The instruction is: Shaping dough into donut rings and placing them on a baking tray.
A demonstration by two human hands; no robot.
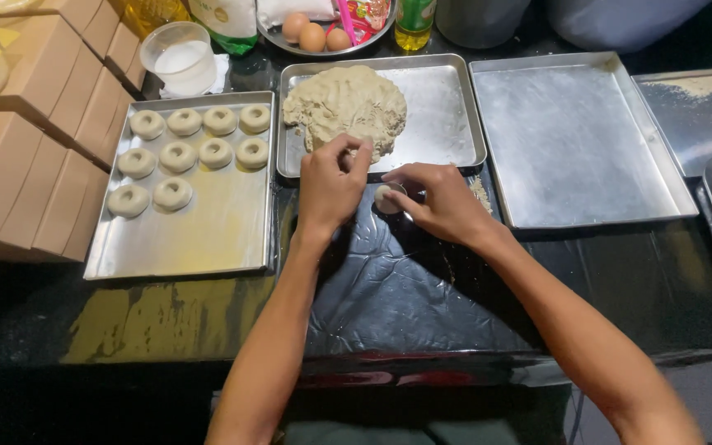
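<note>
Head view, left hand [331,183] pinching at the near edge of the pale, lumpy dough mound [345,105] sitting in the middle tray [455,124], right hand [442,202] gripping a small round dough piece [386,198] just in front of that tray, ring-shaped pieces [176,155] lying left of it

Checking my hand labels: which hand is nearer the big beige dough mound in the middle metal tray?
Left. The left hand touches the dough mound's near edge; the right hand sits lower right, off the tray.
</note>
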